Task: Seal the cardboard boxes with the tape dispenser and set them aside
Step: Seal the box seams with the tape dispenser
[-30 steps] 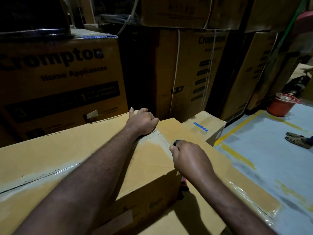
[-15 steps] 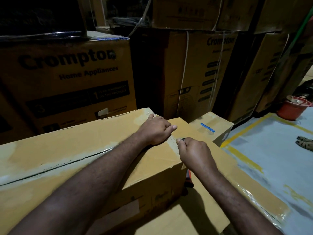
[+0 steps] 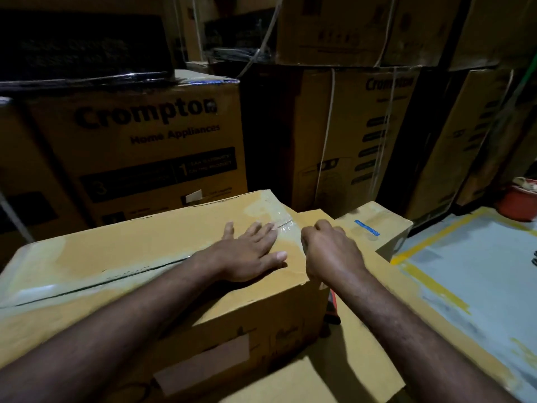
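Nearest me, a flat carton [image 3: 363, 359] lies low, and the cardboard box [image 3: 130, 257] I am sealing sits on it. My left hand [image 3: 250, 257] lies palm down near the far right corner of that box's top, fingers spread and straight, pressing beside the shiny clear tape [image 3: 279, 219] that runs over that corner. My right hand [image 3: 331, 251] is curled in a fist at the box's right edge, gripping the tape dispenser [image 3: 333, 303], of which only a red and black part shows under my wrist. Beyond stands a small box [image 3: 374, 225] with a blue label, then stacked Crompton cartons [image 3: 145, 141], and a red bucket [image 3: 517, 202] far right.
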Demonstrator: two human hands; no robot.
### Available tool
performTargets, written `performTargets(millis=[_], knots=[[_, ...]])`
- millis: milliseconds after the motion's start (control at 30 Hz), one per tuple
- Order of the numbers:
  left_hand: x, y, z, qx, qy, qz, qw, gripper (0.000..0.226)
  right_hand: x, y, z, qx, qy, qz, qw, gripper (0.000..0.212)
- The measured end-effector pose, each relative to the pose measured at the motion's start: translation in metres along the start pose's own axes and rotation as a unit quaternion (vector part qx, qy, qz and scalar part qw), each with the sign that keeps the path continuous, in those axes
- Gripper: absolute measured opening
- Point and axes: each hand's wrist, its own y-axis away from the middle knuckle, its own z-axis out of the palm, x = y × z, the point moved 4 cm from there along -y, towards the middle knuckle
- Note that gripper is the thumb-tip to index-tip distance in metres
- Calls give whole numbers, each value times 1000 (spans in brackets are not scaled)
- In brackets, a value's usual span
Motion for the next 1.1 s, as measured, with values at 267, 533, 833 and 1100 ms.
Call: performTargets(millis=[267,533,833,1100], knots=[[-83,138,26,29,36,-162,986,138,-34,-28,-1,43,28,-56,997,26],[-180,290,71,100,114,-388,909,127,-87,-34,-3,57,106,-116,986,28],[-154,275,65,198,122,-373,898,61,-275,27,26,-48,-52,-340,938,23],[-196,334,61,582,520,-401,480,14,-301,23,34,-27,-109,-400,909,25]])
